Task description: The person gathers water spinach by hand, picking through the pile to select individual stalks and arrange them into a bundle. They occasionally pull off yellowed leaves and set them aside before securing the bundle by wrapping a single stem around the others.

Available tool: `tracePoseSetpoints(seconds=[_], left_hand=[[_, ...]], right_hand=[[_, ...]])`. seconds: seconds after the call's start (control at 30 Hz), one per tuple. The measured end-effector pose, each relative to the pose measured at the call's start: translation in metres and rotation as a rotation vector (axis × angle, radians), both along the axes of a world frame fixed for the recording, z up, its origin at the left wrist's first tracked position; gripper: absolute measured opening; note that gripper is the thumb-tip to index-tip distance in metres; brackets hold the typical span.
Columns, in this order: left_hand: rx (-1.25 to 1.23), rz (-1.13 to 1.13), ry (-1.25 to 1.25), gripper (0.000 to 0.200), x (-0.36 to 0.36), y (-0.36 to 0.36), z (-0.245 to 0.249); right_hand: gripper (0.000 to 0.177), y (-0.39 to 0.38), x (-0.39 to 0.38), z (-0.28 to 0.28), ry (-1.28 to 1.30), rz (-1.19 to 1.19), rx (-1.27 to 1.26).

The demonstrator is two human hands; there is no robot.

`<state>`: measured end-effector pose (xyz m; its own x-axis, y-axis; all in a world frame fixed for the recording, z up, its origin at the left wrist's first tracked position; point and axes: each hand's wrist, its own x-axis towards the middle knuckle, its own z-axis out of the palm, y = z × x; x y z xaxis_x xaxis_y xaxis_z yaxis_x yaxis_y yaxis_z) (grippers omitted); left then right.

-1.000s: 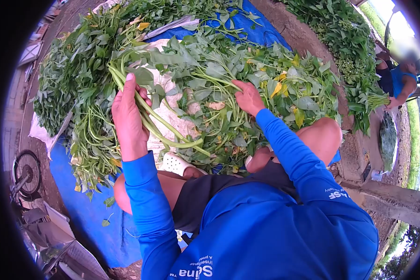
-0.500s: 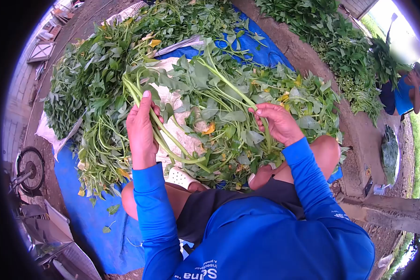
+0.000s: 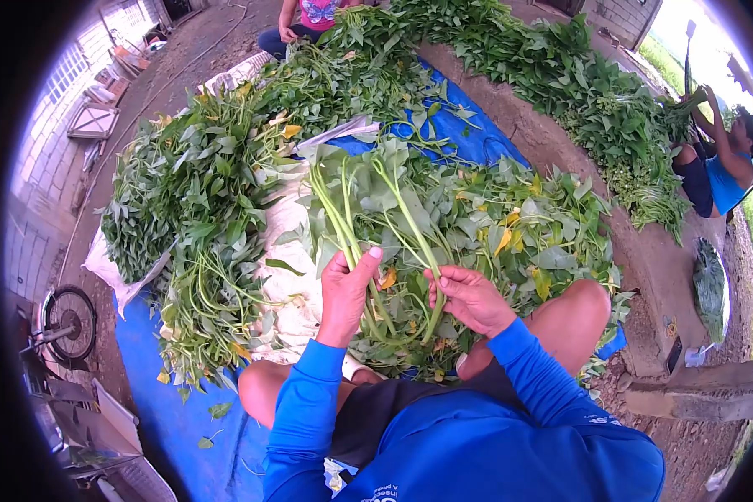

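My left hand (image 3: 346,293) is closed around several long green stems (image 3: 336,209), its thumb pressed along them. Beside it, my right hand (image 3: 470,298) pinches another leafy stem (image 3: 412,224) between thumb and fingers. The two hands are a little apart, above the spread greens, and the stems point up and away from me with leaves at their far ends. Under and around them lie loose leafy greens (image 3: 552,213), some leaves yellow. A pale cloth sack (image 3: 297,251) shows to the left of my left hand.
A large heap of greens (image 3: 171,180) lies at left on a blue tarp (image 3: 176,418). More bundles (image 3: 560,75) line the back right. A person (image 3: 728,167) at right holds greens; another person (image 3: 309,17) sits at the back. A wheel (image 3: 69,322) stands far left.
My left hand has moved right, nearer my right hand, and its stems now stand more upright. My right hand is lower and slightly left. The view has shifted, showing a person at the back.
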<state>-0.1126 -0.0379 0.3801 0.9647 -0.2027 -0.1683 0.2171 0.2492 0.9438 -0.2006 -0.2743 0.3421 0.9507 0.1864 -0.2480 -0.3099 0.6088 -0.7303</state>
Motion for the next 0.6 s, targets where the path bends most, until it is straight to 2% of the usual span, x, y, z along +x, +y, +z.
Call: tracePoseSetpoints(seconds=[0.07,0.2,0.23,0.27,0.33,0.37,0.43,0.53,0.6], left_hand=[[0.052,-0.035,-0.005,0.029,-0.01,-0.017,-0.012],[-0.111,-0.095,0.191,0.039,-0.005,-0.029,-0.028],[-0.099,-0.197,0.191,0.036,0.003,-0.023,-0.034],[-0.072,-0.199,0.207,0.032,0.008,-0.02,-0.035],[-0.105,-0.081,0.173,0.03,0.014,-0.02,-0.035],[-0.122,-0.045,0.124,0.028,0.019,-0.017,-0.039],[-0.123,-0.032,0.107,0.028,0.023,-0.009,-0.031],[-0.164,0.011,0.104,0.027,0.033,0.002,-0.025],[-0.193,0.036,0.095,0.027,0.037,0.006,-0.023]], right_hand=[[0.032,0.016,-0.003,-0.006,-0.003,0.056,-0.032],[0.034,0.041,-0.001,-0.019,-0.085,0.095,-0.232],[0.035,0.043,0.001,-0.014,-0.121,0.109,-0.289],[0.036,0.045,0.002,-0.006,-0.151,0.125,-0.341],[0.041,0.051,0.002,0.004,-0.079,0.094,-0.277],[0.043,0.055,-0.005,0.007,-0.107,-0.005,-0.293],[0.048,0.059,-0.011,0.01,-0.179,-0.197,-0.334],[0.055,0.056,-0.017,0.001,-0.181,-0.259,-0.468],[0.048,0.051,-0.017,-0.016,-0.254,-0.05,-0.651]])
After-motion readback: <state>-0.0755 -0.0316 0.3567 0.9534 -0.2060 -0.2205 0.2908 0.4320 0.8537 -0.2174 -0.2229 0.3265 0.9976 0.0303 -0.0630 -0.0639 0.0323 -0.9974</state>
